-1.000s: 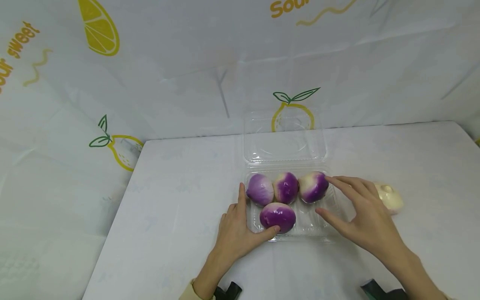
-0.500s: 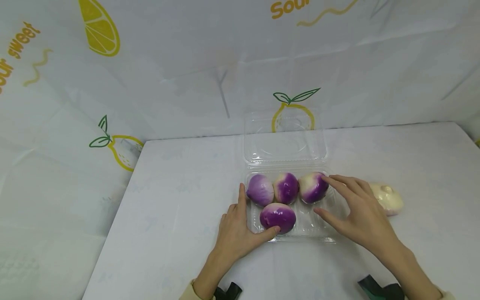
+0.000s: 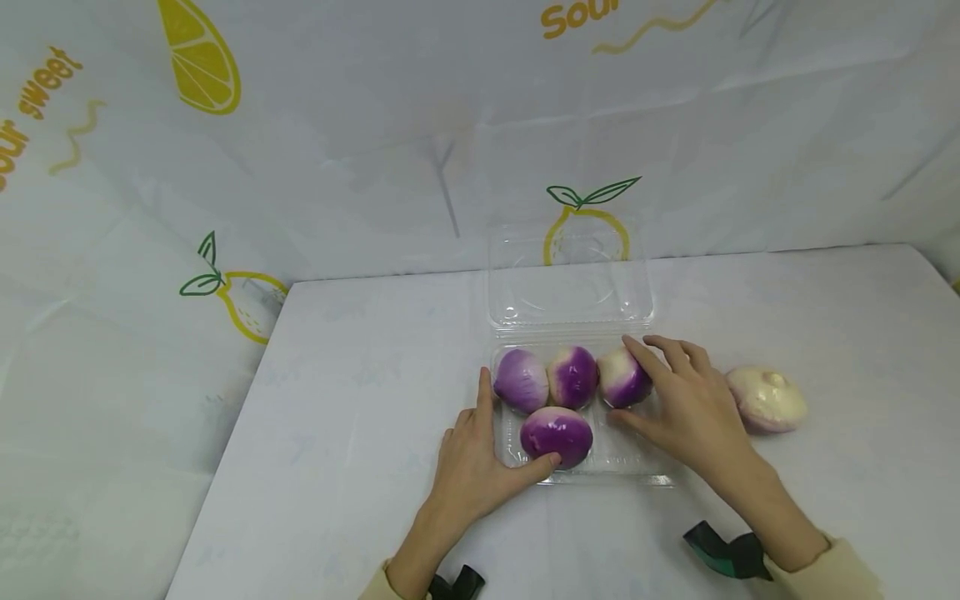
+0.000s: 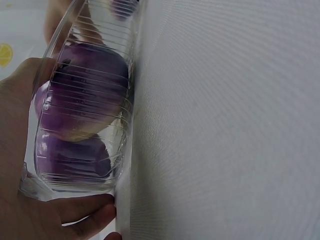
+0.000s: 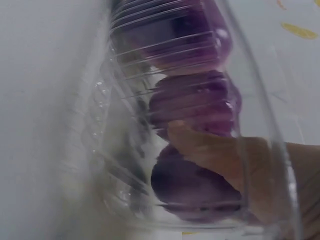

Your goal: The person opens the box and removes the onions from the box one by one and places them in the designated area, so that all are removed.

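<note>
Purple-and-white onions sit in a clear plastic clamshell container [image 3: 624, 479], its lid [image 3: 570, 292] folded back. Three of them, a pale purple onion [image 3: 521, 381], a middle onion [image 3: 573, 377] and a right onion [image 3: 624, 379], line the back row. A front onion [image 3: 557, 436] lies near the left hand. The left hand [image 3: 476, 467] spans the container's front left corner, index finger straight along the side and thumb at the front onion. The right hand [image 3: 686, 408] holds the right onion between fingers on top and thumb in front; its thumb [image 5: 200, 145] shows through the wall.
A pale, mostly white onion [image 3: 767, 400] lies on the white table [image 3: 352, 417] to the right of the right hand. A white cloth [image 3: 360, 150] with lemon prints hangs behind the table.
The right hand has moved left and its fingers have closed in over the right onion. More of the pale onion on the table shows now. The left hand stays put.
</note>
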Tool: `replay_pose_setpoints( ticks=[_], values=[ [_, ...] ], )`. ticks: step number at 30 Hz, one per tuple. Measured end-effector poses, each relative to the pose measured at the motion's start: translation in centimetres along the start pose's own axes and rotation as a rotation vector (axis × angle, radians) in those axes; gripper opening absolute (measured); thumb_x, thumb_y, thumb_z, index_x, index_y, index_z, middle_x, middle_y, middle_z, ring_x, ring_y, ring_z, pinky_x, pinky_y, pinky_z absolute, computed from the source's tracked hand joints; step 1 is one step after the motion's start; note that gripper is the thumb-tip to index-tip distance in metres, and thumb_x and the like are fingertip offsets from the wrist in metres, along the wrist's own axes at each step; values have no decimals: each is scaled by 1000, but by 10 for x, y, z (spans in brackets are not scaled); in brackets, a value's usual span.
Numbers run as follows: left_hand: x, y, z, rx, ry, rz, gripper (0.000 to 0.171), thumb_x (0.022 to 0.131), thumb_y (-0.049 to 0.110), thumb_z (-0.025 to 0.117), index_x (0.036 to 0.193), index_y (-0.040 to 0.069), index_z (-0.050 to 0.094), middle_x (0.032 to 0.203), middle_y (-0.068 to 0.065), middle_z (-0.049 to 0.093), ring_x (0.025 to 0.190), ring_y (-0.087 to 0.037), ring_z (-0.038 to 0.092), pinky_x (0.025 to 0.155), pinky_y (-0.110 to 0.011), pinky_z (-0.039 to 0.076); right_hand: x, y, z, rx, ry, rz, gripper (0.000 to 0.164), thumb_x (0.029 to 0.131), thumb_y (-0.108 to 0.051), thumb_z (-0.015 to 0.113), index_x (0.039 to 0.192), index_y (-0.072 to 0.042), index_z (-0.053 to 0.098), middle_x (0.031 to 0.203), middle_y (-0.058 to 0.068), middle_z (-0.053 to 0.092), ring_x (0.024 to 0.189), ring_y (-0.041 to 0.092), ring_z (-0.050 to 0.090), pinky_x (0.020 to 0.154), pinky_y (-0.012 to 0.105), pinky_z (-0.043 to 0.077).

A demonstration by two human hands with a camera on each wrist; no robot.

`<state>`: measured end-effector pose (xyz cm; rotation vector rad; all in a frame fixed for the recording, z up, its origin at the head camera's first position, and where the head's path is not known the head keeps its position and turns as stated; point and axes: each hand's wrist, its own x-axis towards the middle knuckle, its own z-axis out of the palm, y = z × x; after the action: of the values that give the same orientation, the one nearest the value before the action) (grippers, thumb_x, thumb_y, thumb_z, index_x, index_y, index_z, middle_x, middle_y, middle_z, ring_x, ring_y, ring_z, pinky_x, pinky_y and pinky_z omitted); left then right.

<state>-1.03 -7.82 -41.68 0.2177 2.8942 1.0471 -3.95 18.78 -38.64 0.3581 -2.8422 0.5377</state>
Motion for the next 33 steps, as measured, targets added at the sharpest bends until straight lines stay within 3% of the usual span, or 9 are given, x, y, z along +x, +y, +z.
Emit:
replay_pose_setpoints(
  ticks=[13, 26, 33],
  values=[
    [0, 2, -1, 17, 13, 11, 132, 71, 72, 79, 165, 8, 11, 147, -10, 61, 125, -33, 62, 97, -56, 50, -1, -3, 8, 11, 95, -18, 86, 59, -26, 99, 135, -5, 63, 124, 26, 62, 120, 52, 50, 87, 70, 47],
    [0, 2, -1, 10, 19, 9, 132, 71, 70, 80, 165, 7, 12, 147, -10, 61, 122, -33, 63, 97, -58, 50, -11, -7, 2, 126, 107, -21, 86, 60, -18, 97, 137, -7, 61, 128, 26, 57, 118, 50, 50, 92, 68, 45],
    [0, 2, -1, 14, 18, 5, 132, 70, 70, 80, 165, 7, 12, 147, -11, 61, 121, -35, 64, 96, -59, 50, -16, -11, -3, 155, 171, -62, 86, 58, -19, 98, 136, -8, 63, 126, 24, 59, 115, 48, 52, 92, 67, 44]
  ],
)
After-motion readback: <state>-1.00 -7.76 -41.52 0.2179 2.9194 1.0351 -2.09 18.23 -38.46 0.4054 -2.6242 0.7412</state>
